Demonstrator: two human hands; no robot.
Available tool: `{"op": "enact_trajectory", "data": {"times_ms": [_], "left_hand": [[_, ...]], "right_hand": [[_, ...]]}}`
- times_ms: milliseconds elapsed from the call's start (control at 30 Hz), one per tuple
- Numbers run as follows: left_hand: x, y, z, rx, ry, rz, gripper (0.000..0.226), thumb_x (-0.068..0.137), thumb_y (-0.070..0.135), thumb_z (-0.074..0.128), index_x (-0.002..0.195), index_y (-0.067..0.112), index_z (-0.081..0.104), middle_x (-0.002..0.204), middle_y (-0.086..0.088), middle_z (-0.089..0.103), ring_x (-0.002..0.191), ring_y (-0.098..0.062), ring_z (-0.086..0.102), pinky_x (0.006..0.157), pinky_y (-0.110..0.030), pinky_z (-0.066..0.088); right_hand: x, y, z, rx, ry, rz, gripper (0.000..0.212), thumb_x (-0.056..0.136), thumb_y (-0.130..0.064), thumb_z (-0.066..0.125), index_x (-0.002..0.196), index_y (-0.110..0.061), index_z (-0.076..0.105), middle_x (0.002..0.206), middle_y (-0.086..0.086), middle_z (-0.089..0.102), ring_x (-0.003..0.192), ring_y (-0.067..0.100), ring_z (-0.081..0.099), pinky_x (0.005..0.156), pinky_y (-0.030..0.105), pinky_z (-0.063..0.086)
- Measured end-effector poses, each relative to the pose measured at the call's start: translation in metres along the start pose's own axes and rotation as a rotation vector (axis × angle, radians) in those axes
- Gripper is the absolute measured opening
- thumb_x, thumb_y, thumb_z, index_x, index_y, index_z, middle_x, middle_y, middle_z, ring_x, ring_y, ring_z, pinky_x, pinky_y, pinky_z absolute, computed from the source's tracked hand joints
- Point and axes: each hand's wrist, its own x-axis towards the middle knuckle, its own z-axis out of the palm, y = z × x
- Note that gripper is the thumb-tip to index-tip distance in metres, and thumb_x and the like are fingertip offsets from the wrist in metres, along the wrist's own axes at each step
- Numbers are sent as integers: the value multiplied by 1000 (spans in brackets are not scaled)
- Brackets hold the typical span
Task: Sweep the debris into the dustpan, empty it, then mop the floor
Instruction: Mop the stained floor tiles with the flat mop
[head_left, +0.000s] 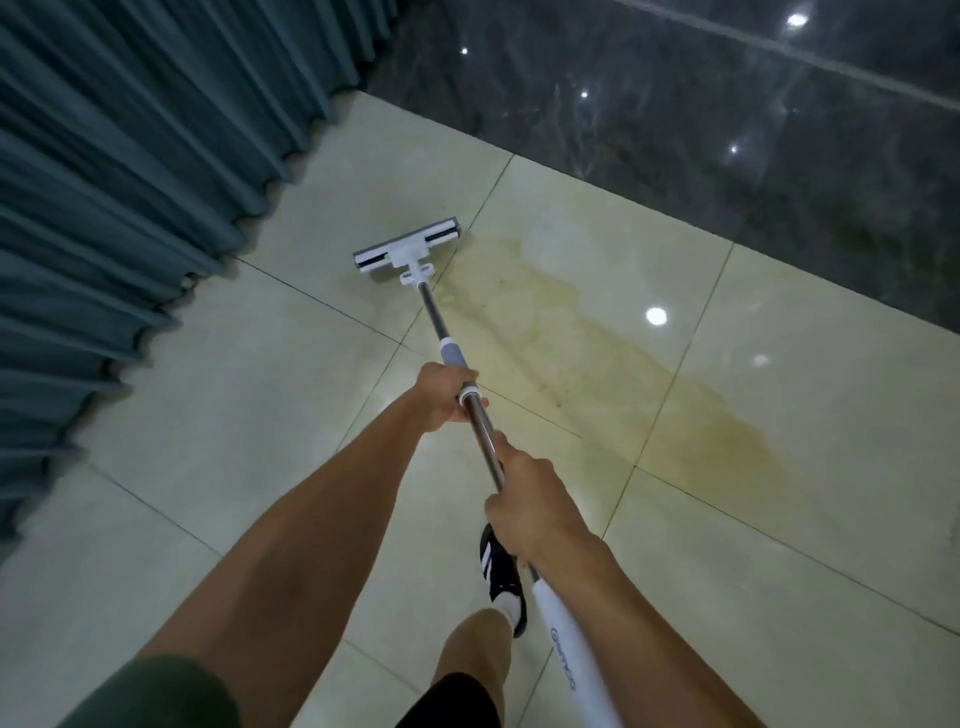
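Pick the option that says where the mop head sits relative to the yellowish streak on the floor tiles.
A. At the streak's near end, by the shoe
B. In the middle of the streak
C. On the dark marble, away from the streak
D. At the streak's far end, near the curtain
D: the mop head rests at the far end of the yellowish streak, close to the curtain.

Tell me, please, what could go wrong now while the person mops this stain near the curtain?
1. The mop head sits at the end of the yellowish stain; strokes may spread it over the glossy floor tiles.
2. The shoe stands beside the stain; wet tile might be slippery.
3. The curtain hem hangs close; the mop could wet it.
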Motion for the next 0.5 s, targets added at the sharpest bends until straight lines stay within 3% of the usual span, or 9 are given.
{"op": "enact_trajectory", "data": {"times_ms": [167, 300, 500], "left_hand": [[34, 22, -12, -79, 64, -32, 27, 96, 7, 65, 116, -7, 54, 86, -19, 59, 64, -31, 69, 48, -39, 58], [50, 21, -6, -74, 83, -32, 33, 96, 9, 67, 120, -10, 54, 84, -19, 61, 63, -30, 69, 47, -37, 58], [41, 1, 20, 25, 118, -45, 25, 99, 9, 63, 117, -5, 53, 91, -18, 61, 57, -24, 68, 44, -37, 58]], "right_hand": [[50, -18, -11, -89, -28, -37, 72, 93, -6, 49, 156, -29, 24, 88, 1, 53, 73, 24, 55, 62, 28, 43], [65, -12, -13, -93, -35, -35, 72, 94, -8, 50, 157, -29, 23, 84, 1, 52, 65, 18, 52, 50, 24, 36], [48, 20, -4, 49, -48, -2, 57, 102, -26, 43, 156, -29, 26, 110, 8, 66, 87, 26, 62, 75, 32, 51]]}}
